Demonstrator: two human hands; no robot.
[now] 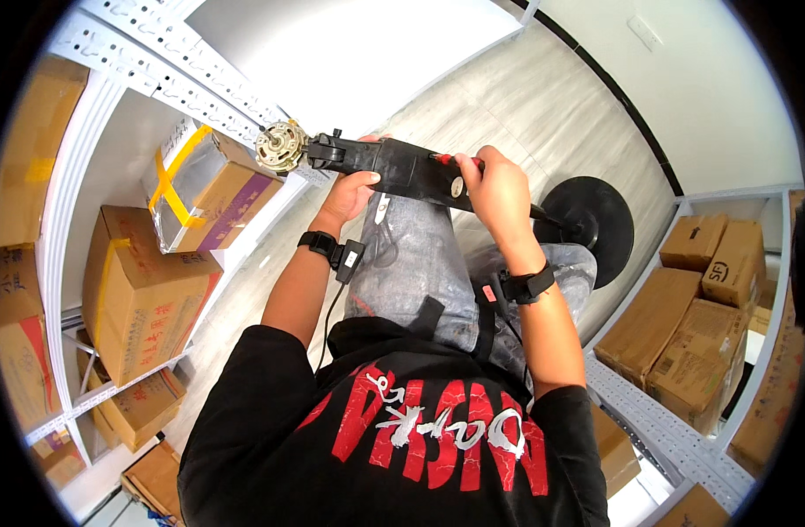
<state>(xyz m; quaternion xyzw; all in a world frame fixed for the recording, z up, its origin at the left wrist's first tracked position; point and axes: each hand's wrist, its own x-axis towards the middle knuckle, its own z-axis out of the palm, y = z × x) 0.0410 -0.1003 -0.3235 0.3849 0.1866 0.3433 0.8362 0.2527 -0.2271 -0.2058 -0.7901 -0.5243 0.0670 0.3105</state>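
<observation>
A black stand fan lies tilted across my lap, with its bare round motor at the left end. Its flat black control housing runs between my hands, and the round black base stands off to the right. My left hand is closed around the housing near the motor, thumb on top and fingers partly hidden beneath. A red-and-black screwdriver is gripped in my right hand, over the right part of the housing. Its tip cannot be made out clearly.
On the left, a white metal shelf holds several cardboard boxes, one with yellow tape. More cartons fill a rack at the right. A white board or tabletop lies ahead, above the pale floor.
</observation>
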